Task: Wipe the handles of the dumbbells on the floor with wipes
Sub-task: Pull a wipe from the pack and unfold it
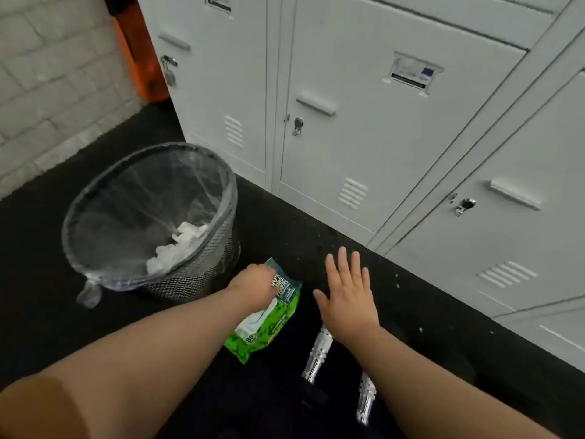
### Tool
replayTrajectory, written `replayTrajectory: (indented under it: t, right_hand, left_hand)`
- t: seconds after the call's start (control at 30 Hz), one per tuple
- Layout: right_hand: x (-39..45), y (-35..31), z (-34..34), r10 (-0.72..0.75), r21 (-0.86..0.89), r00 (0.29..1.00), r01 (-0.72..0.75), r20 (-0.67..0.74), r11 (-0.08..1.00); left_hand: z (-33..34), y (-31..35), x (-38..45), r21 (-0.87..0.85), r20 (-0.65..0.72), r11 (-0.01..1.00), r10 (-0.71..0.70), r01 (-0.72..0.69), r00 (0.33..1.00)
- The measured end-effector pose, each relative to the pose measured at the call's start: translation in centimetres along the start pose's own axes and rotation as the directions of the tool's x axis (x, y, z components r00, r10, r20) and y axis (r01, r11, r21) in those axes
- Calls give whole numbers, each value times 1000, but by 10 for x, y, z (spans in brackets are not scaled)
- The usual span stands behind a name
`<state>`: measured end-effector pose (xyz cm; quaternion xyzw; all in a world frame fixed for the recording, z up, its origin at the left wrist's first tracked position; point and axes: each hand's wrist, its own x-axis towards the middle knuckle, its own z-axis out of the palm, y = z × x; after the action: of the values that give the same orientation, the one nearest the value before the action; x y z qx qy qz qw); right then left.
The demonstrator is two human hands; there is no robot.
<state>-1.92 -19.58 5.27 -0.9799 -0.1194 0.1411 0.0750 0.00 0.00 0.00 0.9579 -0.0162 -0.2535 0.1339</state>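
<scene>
A: Where's the wipes pack (266, 315)?

B: On the black floor (316, 223), just beside the mesh bin (202, 267). The left hand (253, 288) rests on its top end, fingers curled onto it.

A: And the right hand (346, 296)?

B: Flat and spread, fingers straight, holding nothing. The two chrome dumbbell handles (316, 354) lie near the pack, partly under that wrist. Crumpled white wipes (177, 248) sit in the bin, lockers (364, 122) behind.
</scene>
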Motion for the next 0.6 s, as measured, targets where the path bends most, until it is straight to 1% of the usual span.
replayTrajectory:
  t: [0.03, 0.07, 0.13, 0.17, 0.2, 0.27, 0.3, 0.33, 0.37, 0.4, 0.43, 0.47, 0.5, 0.53, 0.6]
  right_hand:
    - [-1, -2, 7, -32, -48, 998, 34, 51, 998]
    - [-1, -4, 13, -72, -79, 991, 81, 112, 994]
    - [-3, -3, 29, -110, -119, 975, 135, 192, 984]
    - [-2, -4, 36, -119, -122, 967, 149, 227, 981]
    - [0, -5, 42, -129, -136, 955, 170, 267, 976]
    - [7, -8, 52, -149, -163, 935, 209, 322, 964]
    - [11, -10, 56, -162, -165, 931, 226, 328, 960]
    - [15, -11, 58, -174, -169, 927, 240, 333, 956]
    - [19, -13, 59, -181, -173, 926, 248, 332, 953]
    - [22, -14, 59, -189, -177, 923, 259, 335, 950]
    - [25, -14, 59, -197, -175, 922, 266, 334, 948]
    - [27, -13, 59, -203, -171, 920, 271, 335, 947]
    - [27, -12, 59, -206, -165, 920, 272, 333, 948]
    - [27, -11, 59, -205, -154, 920, 268, 334, 951]
    - [24, -5, 60, -207, -147, 912, 273, 353, 951]
  left_hand:
    - [9, -9, -4, 24, 67, 999, -45, 44, 997]
    - [19, -16, -5, 46, 108, 998, -49, 45, 993]
    - [42, -31, -11, 131, 172, 991, -48, 25, 984]
    - [48, -35, -11, 151, 184, 989, -33, 5, 982]
    - [51, -38, -10, 174, 162, 984, -2, -27, 987]
    - [47, -44, -3, 297, 103, 950, 74, -102, 992]
    - [45, -47, -1, 376, 79, 916, 118, -139, 990]
    - [42, -53, 0, 466, 70, 862, 190, -201, 979]
    - [39, -57, 0, 559, 78, 784, 275, -271, 958]
    - [38, -60, 0, 637, 111, 693, 351, -338, 930]
    - [39, -61, 1, 674, 163, 627, 389, -390, 907]
    - [43, -60, 3, 680, 212, 601, 386, -419, 898]
    - [48, -55, 6, 659, 252, 622, 348, -423, 903]
    - [52, -48, 8, 629, 282, 666, 284, -400, 916]
    - [55, -35, 13, 568, 298, 760, 166, -315, 940]
